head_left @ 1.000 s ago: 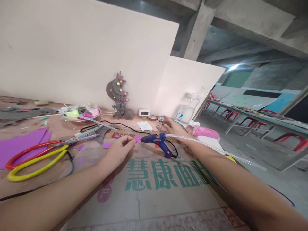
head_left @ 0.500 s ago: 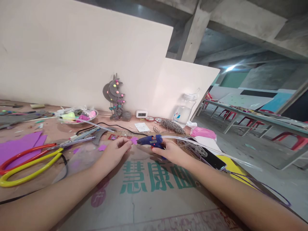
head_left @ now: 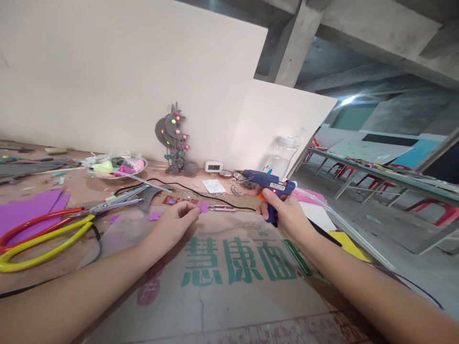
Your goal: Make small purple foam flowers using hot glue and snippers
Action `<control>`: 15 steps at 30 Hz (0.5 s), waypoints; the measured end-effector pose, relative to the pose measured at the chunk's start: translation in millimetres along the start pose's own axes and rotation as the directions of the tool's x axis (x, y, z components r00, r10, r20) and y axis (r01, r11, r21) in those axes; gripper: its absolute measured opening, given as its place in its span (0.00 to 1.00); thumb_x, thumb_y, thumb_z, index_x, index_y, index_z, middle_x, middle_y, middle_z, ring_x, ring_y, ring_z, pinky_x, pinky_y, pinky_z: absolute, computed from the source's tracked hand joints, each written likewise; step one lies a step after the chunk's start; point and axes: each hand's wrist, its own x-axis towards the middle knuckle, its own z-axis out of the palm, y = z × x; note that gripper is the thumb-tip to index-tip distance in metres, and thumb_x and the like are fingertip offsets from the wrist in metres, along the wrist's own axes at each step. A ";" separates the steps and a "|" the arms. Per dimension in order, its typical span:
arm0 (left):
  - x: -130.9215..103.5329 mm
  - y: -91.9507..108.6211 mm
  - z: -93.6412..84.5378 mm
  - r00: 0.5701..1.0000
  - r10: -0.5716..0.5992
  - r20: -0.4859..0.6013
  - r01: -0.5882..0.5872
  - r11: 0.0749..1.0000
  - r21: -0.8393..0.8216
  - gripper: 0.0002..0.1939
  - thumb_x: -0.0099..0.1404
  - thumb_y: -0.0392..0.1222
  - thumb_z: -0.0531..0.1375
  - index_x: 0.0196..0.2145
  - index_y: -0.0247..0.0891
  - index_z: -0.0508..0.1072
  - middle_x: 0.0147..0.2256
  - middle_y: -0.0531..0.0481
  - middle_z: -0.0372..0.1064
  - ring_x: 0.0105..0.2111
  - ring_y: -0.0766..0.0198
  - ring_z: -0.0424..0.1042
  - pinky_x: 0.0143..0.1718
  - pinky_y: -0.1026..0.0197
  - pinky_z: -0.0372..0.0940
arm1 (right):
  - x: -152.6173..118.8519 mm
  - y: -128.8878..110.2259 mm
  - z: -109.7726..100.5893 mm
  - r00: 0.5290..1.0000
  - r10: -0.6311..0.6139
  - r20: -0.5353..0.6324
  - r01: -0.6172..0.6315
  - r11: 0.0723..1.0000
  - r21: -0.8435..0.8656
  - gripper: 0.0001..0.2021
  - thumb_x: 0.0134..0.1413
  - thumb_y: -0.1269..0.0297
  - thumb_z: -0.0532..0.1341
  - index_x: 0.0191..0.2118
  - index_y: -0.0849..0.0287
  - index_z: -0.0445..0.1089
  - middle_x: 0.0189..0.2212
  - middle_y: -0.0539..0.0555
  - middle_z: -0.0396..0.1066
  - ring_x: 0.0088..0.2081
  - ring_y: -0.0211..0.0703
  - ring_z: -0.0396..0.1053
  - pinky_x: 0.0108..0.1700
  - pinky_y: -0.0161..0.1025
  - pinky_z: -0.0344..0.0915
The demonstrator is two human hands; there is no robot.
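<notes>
Between the thumb and fingers of my left hand [head_left: 180,223] is a small purple felt flower [head_left: 204,207], held just above the printed sheet [head_left: 215,306]. My right hand [head_left: 287,215] is wrapped round the handle of a blue hot glue gun [head_left: 267,180], raised off the table with its nozzle pointing left. A long clear glue stick [head_left: 344,222] sticks out of its back end. Another purple flower [head_left: 155,216] lies left of my left hand. Tweezers with pink handles [head_left: 224,209] lie just beyond the held flower.
Scissors with red and yellow handles [head_left: 46,241] lie at left beside purple felt sheets [head_left: 25,212]. Farther back are a bowl [head_left: 141,168] of bright pieces, a grey moon ornament [head_left: 174,138], a small digital clock [head_left: 213,166] and a water bottle [head_left: 281,155]. A black cord [head_left: 186,187] crosses the table.
My right hand has lifted the glue gun away from the flower, up and to the right. My left hand still pinches the flower, and the tweezers beyond it have come into view.
</notes>
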 end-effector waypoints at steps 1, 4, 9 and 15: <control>-0.3 1.1 0.2 1.000 -0.003 -0.002 0.003 1.000 -0.001 0.13 0.59 0.49 0.54 0.24 0.37 0.62 0.21 0.57 0.57 0.22 0.69 0.58 0.25 0.65 0.52 | -3.3 1.2 2.5 0.999 0.023 0.028 -0.023 1.000 0.000 0.14 0.53 0.54 0.57 0.32 0.61 0.69 0.12 0.46 0.58 0.18 0.35 0.59 0.29 0.37 0.64; -1.2 4.4 0.8 1.000 -0.008 -0.009 0.008 1.000 0.014 0.13 0.59 0.48 0.54 0.23 0.37 0.62 0.21 0.57 0.57 0.22 0.69 0.56 0.24 0.66 0.51 | -13.4 8.9 9.6 0.995 0.066 0.070 -0.063 0.997 -0.047 0.14 0.53 0.53 0.56 0.31 0.61 0.69 0.12 0.46 0.58 0.19 0.35 0.61 0.28 0.35 0.61; -2.3 5.2 1.3 1.000 0.000 -0.004 0.000 0.999 0.043 0.12 0.58 0.47 0.54 0.23 0.37 0.63 0.21 0.57 0.57 0.22 0.68 0.57 0.24 0.66 0.51 | -23.6 19.2 16.7 0.998 0.066 0.019 -0.062 0.982 -0.180 0.16 0.53 0.51 0.56 0.27 0.60 0.66 0.20 0.49 0.64 0.23 0.35 0.62 0.27 0.33 0.59; -3.6 7.1 0.4 1.000 0.026 -0.017 -0.024 0.996 0.080 0.12 0.58 0.47 0.54 0.23 0.37 0.64 0.22 0.56 0.60 0.24 0.67 0.59 0.27 0.66 0.53 | -33.6 7.1 27.1 0.987 0.132 0.097 -0.083 0.914 -0.398 0.14 0.50 0.52 0.57 0.29 0.58 0.70 0.30 0.53 0.72 0.35 0.43 0.68 0.38 0.38 0.63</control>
